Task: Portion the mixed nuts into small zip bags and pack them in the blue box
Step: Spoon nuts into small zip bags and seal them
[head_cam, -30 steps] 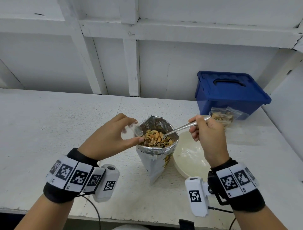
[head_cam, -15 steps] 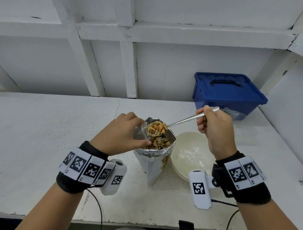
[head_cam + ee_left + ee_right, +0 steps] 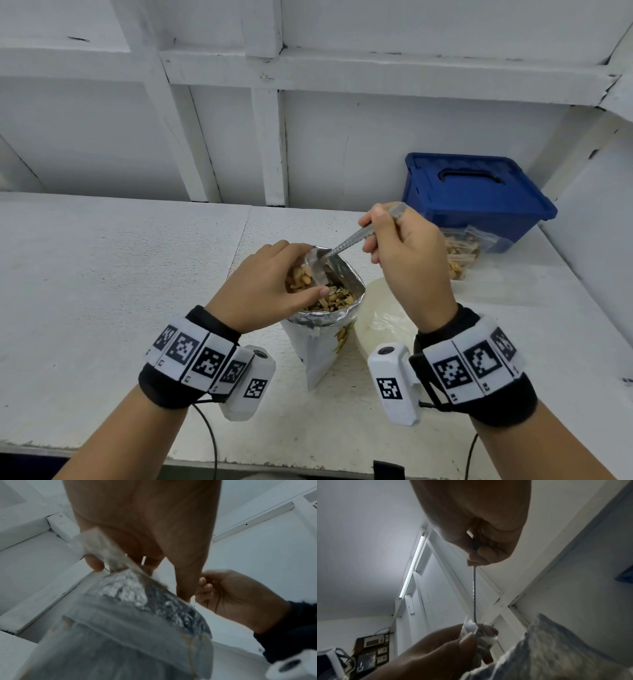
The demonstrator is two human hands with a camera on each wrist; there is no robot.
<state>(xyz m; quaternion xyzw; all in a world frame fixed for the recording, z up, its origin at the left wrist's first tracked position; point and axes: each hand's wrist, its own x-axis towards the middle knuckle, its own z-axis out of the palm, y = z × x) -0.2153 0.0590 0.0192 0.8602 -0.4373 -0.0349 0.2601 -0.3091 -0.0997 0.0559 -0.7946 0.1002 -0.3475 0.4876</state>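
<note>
Both hands work over a white table (image 3: 102, 274) (white-panelled wall behind): left hand (image 3: 260, 287) pinches zip bag (image 3: 313, 265), right hand (image 3: 407, 260) grips spoon (image 3: 352, 240).

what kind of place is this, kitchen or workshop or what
Probably a plain workroom or utility space, not a fitted kitchen: a bare white bench, white-painted framed walls and a tube light.

We find no legible words, brand names or numbers. Square black-and-white coded markers stand on the left wristband (image 3: 191, 356), the right wristband (image 3: 472, 363) and both white wrist cameras (image 3: 390, 383). The small characters beneath the markers and the print on the foil nut pouch (image 3: 318, 346) are too blurred for us to read.
</note>
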